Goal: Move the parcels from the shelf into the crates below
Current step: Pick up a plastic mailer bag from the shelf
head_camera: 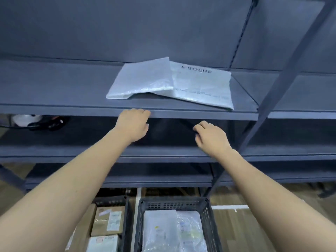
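Two flat white plastic mailer parcels lie on the grey shelf [54, 106]. The left parcel [143, 79] overlaps the right parcel [201, 84], which carries dark printed lettering. My left hand [133, 124] is raised just below the shelf's front edge, fingers loosely curled, holding nothing. My right hand [211, 135] hangs a little lower and to the right, fingers bent, also holding nothing. Below on the floor stands a dark crate [209, 215] with white bagged parcels in it, and to its left a second crate [127, 215] with cardboard boxes.
A dark metal upright [283, 84] slants across the right side in front of the shelves. Lower shelf boards [72, 153] run beneath my hands. Some dark and white items [36, 121] sit at the far left under the top shelf. Wooden floor lies to the right of the crates.
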`<action>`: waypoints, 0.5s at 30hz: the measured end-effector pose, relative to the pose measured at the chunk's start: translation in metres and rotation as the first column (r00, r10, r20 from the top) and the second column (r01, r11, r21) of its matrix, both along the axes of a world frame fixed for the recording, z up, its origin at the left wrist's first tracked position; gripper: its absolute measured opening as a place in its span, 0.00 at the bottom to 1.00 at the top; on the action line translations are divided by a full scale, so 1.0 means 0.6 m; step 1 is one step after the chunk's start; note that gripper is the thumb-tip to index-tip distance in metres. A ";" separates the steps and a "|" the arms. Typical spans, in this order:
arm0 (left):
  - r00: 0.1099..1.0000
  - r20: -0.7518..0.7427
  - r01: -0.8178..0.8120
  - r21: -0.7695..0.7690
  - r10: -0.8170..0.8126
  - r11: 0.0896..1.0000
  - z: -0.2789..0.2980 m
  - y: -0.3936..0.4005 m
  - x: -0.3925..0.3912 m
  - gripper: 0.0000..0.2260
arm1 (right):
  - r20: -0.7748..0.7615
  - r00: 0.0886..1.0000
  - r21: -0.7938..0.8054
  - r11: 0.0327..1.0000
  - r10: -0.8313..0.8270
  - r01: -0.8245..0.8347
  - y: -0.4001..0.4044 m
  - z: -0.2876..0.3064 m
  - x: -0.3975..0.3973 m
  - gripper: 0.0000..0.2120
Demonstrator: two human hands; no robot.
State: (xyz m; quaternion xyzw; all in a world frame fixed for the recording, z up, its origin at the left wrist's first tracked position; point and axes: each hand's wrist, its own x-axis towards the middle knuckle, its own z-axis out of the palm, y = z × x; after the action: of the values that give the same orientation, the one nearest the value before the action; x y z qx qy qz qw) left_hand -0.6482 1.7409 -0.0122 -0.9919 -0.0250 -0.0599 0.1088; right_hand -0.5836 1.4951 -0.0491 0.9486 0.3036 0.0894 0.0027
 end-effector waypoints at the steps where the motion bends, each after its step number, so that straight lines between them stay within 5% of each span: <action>1: 1.000 0.019 0.014 0.003 -0.014 1.000 0.012 0.003 0.011 0.14 | 0.021 1.000 0.017 1.000 -0.007 0.006 0.007 0.014 0.011 0.14; 9: 0.998 0.031 -0.055 -0.008 0.056 0.998 0.089 0.066 0.113 0.16 | 0.048 0.998 0.110 0.993 -0.038 0.032 0.091 0.106 0.124 0.17; 15: 0.960 -0.065 -0.277 -0.051 0.273 0.960 0.122 0.179 0.189 0.20 | 0.029 0.998 -0.098 0.994 -0.053 0.055 0.186 0.168 0.228 0.27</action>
State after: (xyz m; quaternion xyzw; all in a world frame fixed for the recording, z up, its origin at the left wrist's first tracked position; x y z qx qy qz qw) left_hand -0.5346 1.8485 0.0609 -0.9829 -0.1612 -0.0151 0.0872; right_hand -0.4465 1.6066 0.0518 0.9539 0.2818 0.0866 0.0560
